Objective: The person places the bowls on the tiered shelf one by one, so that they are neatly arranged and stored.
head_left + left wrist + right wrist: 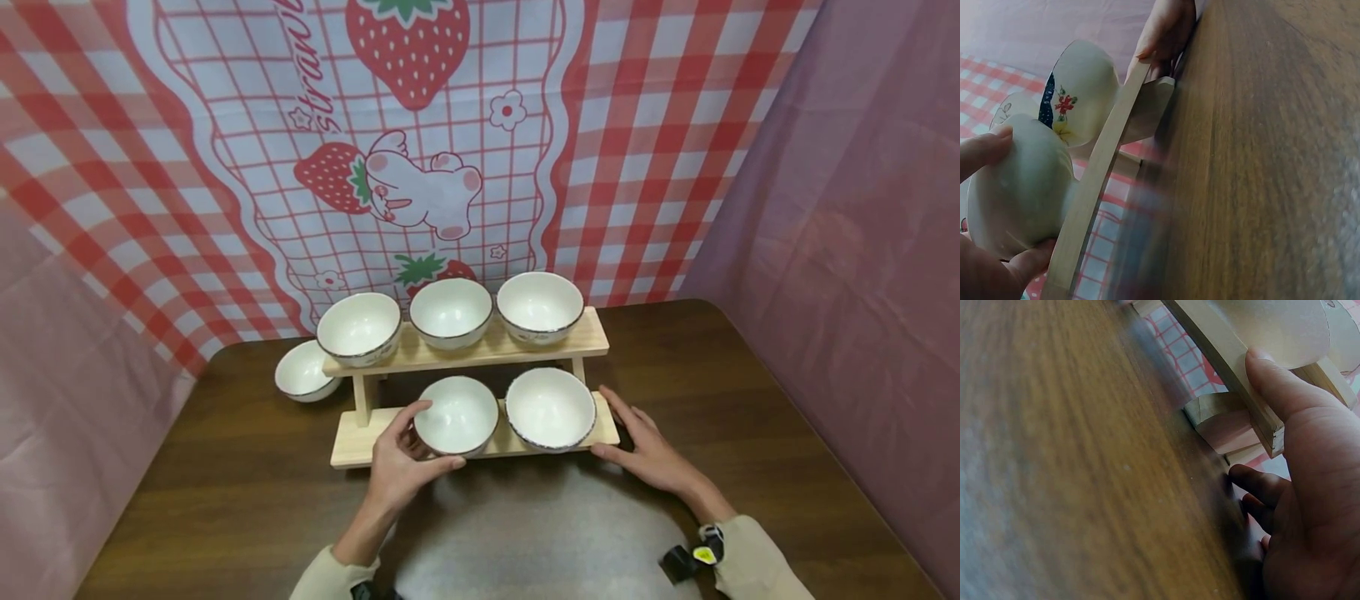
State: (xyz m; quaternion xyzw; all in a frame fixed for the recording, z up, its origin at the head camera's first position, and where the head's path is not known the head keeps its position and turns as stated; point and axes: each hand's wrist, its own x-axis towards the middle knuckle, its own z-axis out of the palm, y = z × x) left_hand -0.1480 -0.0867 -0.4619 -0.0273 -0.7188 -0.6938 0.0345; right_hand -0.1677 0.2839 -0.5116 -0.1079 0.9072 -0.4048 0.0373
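Observation:
My left hand (401,462) grips a pale, faintly greenish bowl (459,417) over the lower board of a two-tier wooden rack (354,446). A finger lies over the bowl's rim while the thumb presses low on its front side. At the rack's right end, my right hand (648,454) holds the lower board, thumb at the front edge and fingers round the end. Between the hands sits a white bowl (551,408) with a dark patterned rim; a red flower on its side (1079,106) shows in the left wrist view.
The upper board carries a left bowl (360,327), a middle bowl (452,312) and a right bowl (540,306). Another bowl (306,372) stands on the brown table (225,500), left of the rack. A red checked cloth (637,150) hangs close behind.

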